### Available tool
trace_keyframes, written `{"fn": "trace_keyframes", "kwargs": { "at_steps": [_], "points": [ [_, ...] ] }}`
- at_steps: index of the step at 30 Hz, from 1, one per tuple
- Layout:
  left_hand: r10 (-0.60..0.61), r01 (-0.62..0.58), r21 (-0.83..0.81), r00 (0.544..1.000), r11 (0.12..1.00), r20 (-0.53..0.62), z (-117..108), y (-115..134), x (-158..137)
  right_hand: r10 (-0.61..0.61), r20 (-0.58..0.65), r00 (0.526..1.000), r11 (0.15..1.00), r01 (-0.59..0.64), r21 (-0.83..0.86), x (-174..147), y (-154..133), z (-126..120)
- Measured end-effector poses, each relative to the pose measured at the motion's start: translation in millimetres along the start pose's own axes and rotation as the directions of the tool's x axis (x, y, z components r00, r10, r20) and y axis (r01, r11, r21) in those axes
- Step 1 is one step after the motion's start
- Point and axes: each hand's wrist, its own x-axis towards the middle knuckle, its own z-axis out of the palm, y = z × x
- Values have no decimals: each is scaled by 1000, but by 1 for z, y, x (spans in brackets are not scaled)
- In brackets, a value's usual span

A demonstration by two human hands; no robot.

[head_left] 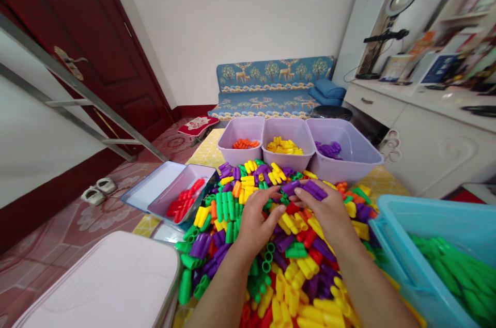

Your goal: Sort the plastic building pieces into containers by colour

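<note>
A heap of plastic tube-shaped connector pieces [284, 253] in purple, yellow, green, red and orange covers the middle of the table. My right hand [328, 210] is closed on joined purple tubes [314, 190] above the far part of the heap. Just left of them, another purple piece [290, 187] lies between my right thumb and my left fingertips. My left hand [254, 214] hovers over the heap with its thumb apart from its fingers. Whether its fingertips touch that purple piece, I cannot tell.
Three lilac bins stand behind the heap, with orange [245, 144], yellow [284, 145] and purple pieces [329, 150]. A box with red pieces [186, 201] is at left, near a pale lid [104, 281]. At right, a blue tub [391, 245] contains green pieces.
</note>
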Motion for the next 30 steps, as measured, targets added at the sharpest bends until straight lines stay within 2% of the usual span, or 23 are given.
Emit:
{"fn": "trace_keyframes", "kwargs": {
  "at_steps": [3,6,9,12,15,18,21,26,30],
  "points": [
    [2,-2,-5,1000,1000,-11,1,-1,1,53,57,997,995,-58,82,-4,-4,3],
    [1,-1,-14,1000,1000,-19,1,-2,2,69,145,987,998,-69,-8,-3,-4,3],
    [-14,14,-8,1000,1000,-14,0,0,2,28,207,978,981,13,-195,0,-1,-2],
    [-35,35,8,999,999,-26,0,3,0,-72,246,967,914,163,-372,2,-2,-7],
    [-57,60,29,995,998,-76,0,4,-1,-110,294,950,857,240,-455,3,-4,-11],
    [-96,99,19,986,995,-137,-1,4,-2,-117,276,954,826,248,-506,2,-5,-11],
    [-101,102,-2,986,995,-132,-1,4,-2,-104,292,951,834,243,-496,0,-6,-8],
    [-26,26,1,996,1000,-84,-2,5,-2,-105,369,923,870,265,-415,-5,-11,2],
    [-71,63,-58,987,996,-143,-3,5,-1,-94,377,921,875,257,-411,-7,-14,-3]
  ]
}}
